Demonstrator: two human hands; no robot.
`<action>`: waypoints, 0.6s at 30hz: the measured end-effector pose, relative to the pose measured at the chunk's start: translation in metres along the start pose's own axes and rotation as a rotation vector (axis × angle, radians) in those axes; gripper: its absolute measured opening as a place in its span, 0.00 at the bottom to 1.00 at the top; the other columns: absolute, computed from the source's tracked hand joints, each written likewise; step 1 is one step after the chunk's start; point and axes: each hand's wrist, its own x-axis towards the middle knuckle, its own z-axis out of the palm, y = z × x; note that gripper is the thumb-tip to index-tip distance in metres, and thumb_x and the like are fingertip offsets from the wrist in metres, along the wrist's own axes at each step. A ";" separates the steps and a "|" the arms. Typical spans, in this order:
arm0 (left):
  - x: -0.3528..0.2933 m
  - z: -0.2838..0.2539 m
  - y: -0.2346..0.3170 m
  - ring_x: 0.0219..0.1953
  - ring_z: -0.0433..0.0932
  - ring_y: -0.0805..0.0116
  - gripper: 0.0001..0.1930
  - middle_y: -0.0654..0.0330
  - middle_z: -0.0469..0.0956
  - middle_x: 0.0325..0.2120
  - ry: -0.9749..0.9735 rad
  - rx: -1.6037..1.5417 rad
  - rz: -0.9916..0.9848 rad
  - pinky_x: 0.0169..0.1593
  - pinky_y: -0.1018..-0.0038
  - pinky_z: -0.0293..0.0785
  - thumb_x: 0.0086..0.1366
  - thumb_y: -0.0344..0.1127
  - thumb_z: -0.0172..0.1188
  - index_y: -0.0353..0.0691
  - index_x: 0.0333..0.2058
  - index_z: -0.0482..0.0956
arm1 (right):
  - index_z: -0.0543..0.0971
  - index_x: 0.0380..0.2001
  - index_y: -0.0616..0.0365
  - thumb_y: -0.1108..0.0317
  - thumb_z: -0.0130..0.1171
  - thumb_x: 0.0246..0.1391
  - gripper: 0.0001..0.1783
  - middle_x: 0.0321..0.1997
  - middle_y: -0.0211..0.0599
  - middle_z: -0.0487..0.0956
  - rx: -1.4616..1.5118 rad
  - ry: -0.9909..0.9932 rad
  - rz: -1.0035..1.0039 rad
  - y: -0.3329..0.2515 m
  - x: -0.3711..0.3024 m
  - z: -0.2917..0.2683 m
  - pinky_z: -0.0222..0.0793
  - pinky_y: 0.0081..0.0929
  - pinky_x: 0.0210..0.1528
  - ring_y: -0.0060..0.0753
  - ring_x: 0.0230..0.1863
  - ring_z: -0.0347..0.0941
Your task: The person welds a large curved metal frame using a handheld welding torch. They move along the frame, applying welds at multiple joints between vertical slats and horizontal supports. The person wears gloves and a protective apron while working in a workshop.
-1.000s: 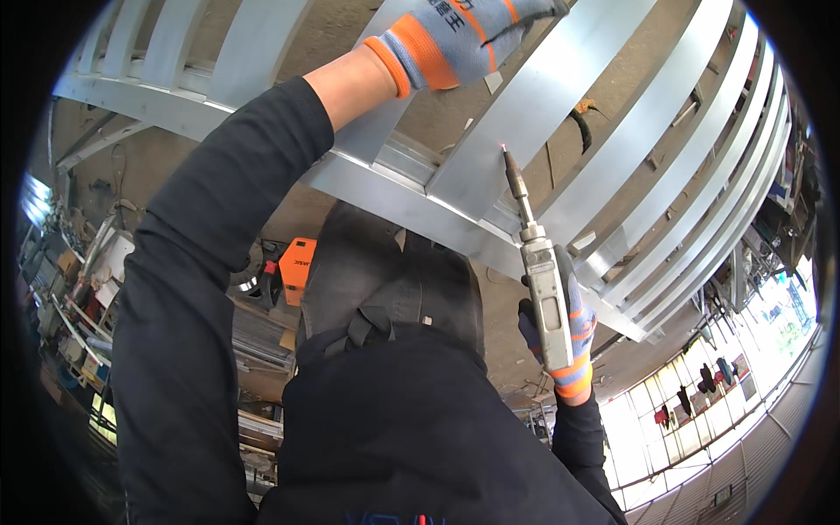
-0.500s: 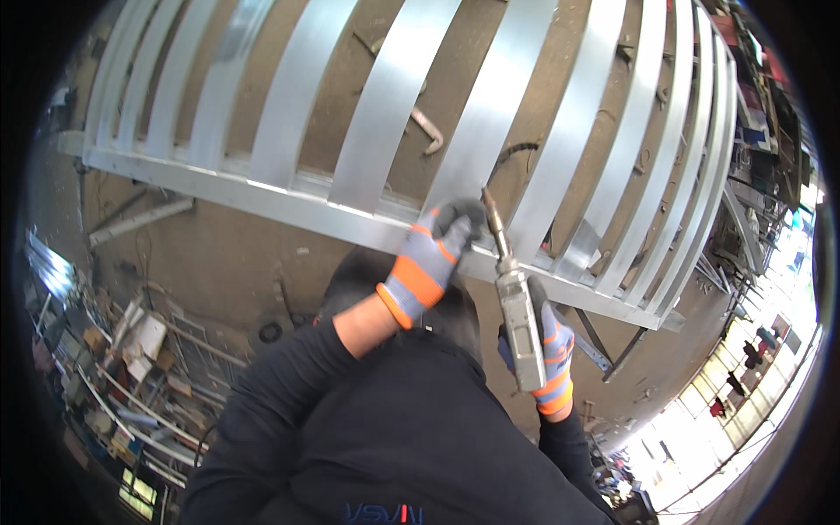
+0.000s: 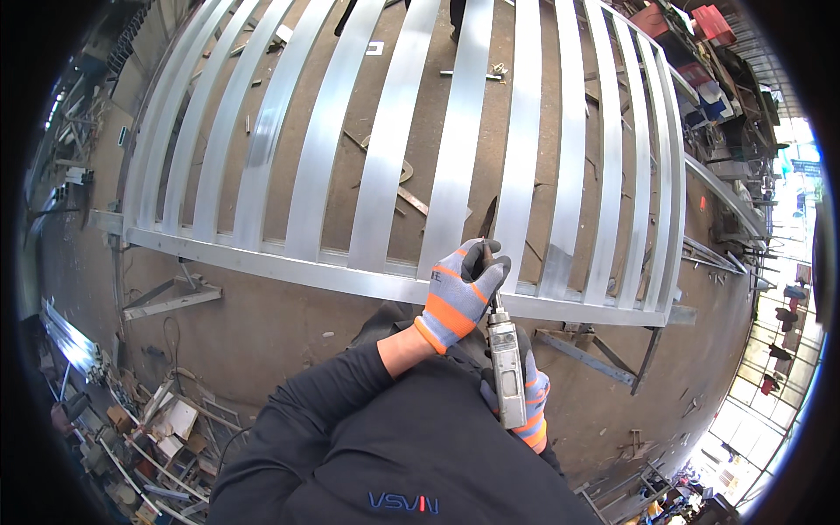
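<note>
Both my hands wear grey gloves with orange bands and dark fingers. My left hand (image 3: 459,293) is closed around the thin front shaft of a grey metal handheld power tool (image 3: 506,372), and its fingers hide most of the shaft. From the right and underneath, my right hand (image 3: 532,398) grips the tool's blocky body; the body covers part of its fingers. The tool points away from me, toward the near rail of a silvery metal frame (image 3: 367,278). Broad parallel slats (image 3: 455,157) run from that rail to the far side.
Metal trestle legs (image 3: 175,297) stick out under the frame at left, with another trestle (image 3: 591,359) at right. A clamp-like bar (image 3: 409,197) shows on the floor between slats. Mixed scrap (image 3: 166,429) lies lower left, and stacked goods (image 3: 700,79) stand far right.
My left hand has moved from beside the tool's tip onto its shaft. The tool has turned more upright in view and sits slightly lower. More of the frame's far part now shows.
</note>
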 end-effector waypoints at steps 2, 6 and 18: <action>0.003 -0.001 0.004 0.42 0.79 0.81 0.15 0.67 0.84 0.37 -0.039 0.003 0.002 0.45 0.76 0.81 0.80 0.33 0.75 0.30 0.57 0.87 | 0.73 0.84 0.65 0.70 0.81 0.58 0.52 0.58 0.47 0.95 0.030 0.008 -0.020 0.003 -0.004 0.002 0.90 0.41 0.51 0.57 0.46 0.95; 0.008 -0.005 0.012 0.45 0.82 0.80 0.15 0.65 0.86 0.41 -0.140 0.060 0.015 0.50 0.78 0.83 0.80 0.30 0.71 0.29 0.60 0.87 | 0.71 0.86 0.66 0.69 0.82 0.57 0.55 0.57 0.44 0.95 0.001 0.039 -0.043 0.005 -0.008 0.004 0.89 0.39 0.49 0.53 0.44 0.95; 0.016 0.013 -0.021 0.42 0.82 0.79 0.30 0.65 0.85 0.41 -0.100 -0.136 -0.033 0.43 0.74 0.82 0.81 0.54 0.78 0.34 0.65 0.85 | 0.70 0.85 0.66 0.68 0.82 0.53 0.57 0.58 0.46 0.94 0.011 0.061 -0.073 0.007 0.003 -0.004 0.89 0.42 0.52 0.55 0.46 0.94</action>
